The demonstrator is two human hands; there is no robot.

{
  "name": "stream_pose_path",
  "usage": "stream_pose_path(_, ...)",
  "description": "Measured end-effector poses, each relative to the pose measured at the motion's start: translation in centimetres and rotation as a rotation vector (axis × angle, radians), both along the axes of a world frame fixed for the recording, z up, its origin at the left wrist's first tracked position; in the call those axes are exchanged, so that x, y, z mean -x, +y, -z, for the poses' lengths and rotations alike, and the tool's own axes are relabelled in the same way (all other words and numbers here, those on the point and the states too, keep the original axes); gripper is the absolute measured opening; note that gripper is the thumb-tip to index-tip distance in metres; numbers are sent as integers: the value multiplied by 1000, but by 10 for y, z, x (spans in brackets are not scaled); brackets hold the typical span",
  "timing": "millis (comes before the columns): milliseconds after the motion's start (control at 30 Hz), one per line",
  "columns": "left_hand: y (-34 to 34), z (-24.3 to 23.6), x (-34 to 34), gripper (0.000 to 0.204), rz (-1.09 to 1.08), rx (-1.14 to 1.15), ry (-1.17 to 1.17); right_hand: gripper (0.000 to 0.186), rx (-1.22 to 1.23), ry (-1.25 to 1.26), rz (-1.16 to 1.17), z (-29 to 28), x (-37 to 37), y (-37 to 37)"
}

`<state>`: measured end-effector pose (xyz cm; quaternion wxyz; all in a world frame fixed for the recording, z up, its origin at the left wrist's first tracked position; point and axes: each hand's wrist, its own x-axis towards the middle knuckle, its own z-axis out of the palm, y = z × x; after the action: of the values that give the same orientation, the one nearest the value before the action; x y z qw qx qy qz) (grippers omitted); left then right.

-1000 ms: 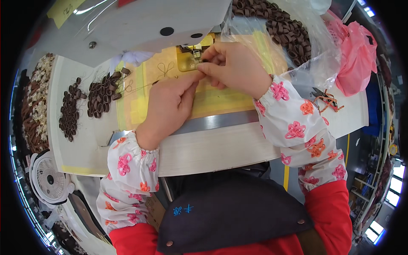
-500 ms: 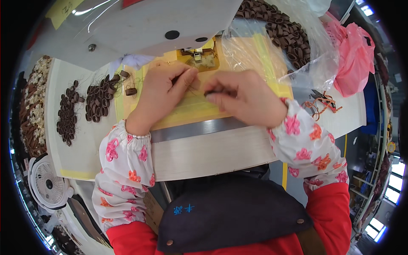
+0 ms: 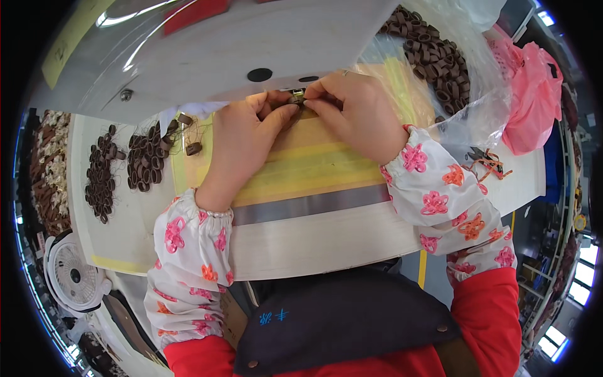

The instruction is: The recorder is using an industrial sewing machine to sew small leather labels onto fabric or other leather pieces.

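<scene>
My left hand (image 3: pixel 246 133) and my right hand (image 3: pixel 357 112) meet under the front of a white sewing machine (image 3: pixel 195 60). Between their pinched fingertips is a small dark brown strap loop (image 3: pixel 298 102), mostly covered by the fingers. It sits right at the machine's metal presser foot (image 3: pixel 297 93). To the left of my left hand lie finished-looking brown loops with loose threads, a pile (image 3: pixel 146 157) and another pile (image 3: pixel 102 176). One single loop (image 3: pixel 193 148) rests nearer the hand.
More brown loops (image 3: pixel 440 63) lie in a clear plastic bag (image 3: pixel 487 100) at the far right. Beside it are a pink plastic bag (image 3: pixel 534 100) and thread snips (image 3: pixel 480 154) with orange cord. A white fan (image 3: pixel 74 275) stands at lower left. Yellow tape (image 3: pixel 301 163) covers the table.
Both hands have moved forward and closer together, up to the presser foot, bringing the brown loop there. The view has shifted slightly.
</scene>
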<state>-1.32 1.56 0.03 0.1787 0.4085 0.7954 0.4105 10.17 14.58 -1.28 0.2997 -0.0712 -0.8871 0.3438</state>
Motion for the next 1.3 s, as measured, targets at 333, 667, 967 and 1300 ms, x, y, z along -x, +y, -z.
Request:
stream_pose_path(333,4,3,3,33,-117,108,-95,7,-22,20,74,1,5,-1)
stream_pose_path(667,5,5,6,33,-103,90,-21,8,-71,-41,98,-1,6,-4)
stream_pose_path(967,6,10,8,33,-82,72,-2,14,-167,-201,122,-6,6,-2)
stream_pose_path(1300,8,-2,2,42,-116,169,-12,14,-110,-158,152,-5,8,0)
